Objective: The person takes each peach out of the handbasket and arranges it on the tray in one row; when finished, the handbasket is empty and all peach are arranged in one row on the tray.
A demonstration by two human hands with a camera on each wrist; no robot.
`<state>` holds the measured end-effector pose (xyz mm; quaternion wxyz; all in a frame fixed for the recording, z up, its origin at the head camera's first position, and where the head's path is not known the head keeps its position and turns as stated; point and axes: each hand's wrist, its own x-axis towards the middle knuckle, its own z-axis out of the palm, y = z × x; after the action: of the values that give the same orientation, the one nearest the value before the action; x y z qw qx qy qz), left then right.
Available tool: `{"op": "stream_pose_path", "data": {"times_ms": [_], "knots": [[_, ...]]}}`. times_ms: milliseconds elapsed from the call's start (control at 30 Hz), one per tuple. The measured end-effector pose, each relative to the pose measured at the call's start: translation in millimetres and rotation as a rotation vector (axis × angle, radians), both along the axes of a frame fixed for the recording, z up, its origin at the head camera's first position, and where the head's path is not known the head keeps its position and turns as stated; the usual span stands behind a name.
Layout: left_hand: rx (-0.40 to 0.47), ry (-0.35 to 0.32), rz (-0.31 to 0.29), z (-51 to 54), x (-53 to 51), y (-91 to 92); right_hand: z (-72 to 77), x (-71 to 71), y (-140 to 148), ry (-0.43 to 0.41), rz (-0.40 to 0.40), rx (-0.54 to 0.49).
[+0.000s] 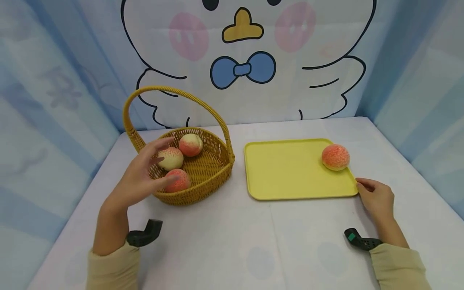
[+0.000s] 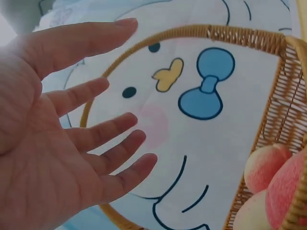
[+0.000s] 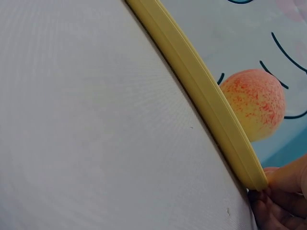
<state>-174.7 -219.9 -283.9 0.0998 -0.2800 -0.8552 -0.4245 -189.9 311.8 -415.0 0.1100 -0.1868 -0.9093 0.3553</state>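
Note:
My left hand (image 1: 135, 179) hovers over the left side of a wicker basket (image 1: 214, 183), its fingers spread and holding nothing. Inside the basket lie a pale peach (image 1: 171, 158), a red-and-cream peach (image 1: 191, 145) and a redder peach (image 1: 179, 181), partly behind the left thumb. In the left wrist view, the left palm (image 2: 43, 163) faces the camera with fingers apart. My right hand (image 1: 378, 201) pinches the near right corner of a yellow tray (image 1: 290, 171) between thumb and fingers. An orange-red peach (image 1: 335, 157) rests at the tray's right edge.
The basket's tall arched handle (image 1: 181, 92) rises above its opening. A white cloth (image 1: 261, 241) covers the table, and a curtain (image 1: 250, 100) with a cartoon bird stands behind it. Black wrist devices (image 1: 145, 234) sit at both sleeves.

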Motion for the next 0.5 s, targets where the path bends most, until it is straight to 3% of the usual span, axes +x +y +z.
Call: {"op": "stream_pose_path", "data": {"times_ms": [100,167,500], "knots": [[-0.02,-0.055,0.068,-4.1,-5.9,-8.2,1.1,-1.0,1.0,-0.007,-0.002,-0.007],[-0.018,-0.096,0.083,-7.4,-10.2,-12.4,1.4,-1.5,1.8,-0.015,-0.004,-0.009],[-0.043,-0.313,0.062,-30.9,-32.4,-27.0,-2.2,-0.5,1.8,-0.039,-0.002,-0.017]]}}
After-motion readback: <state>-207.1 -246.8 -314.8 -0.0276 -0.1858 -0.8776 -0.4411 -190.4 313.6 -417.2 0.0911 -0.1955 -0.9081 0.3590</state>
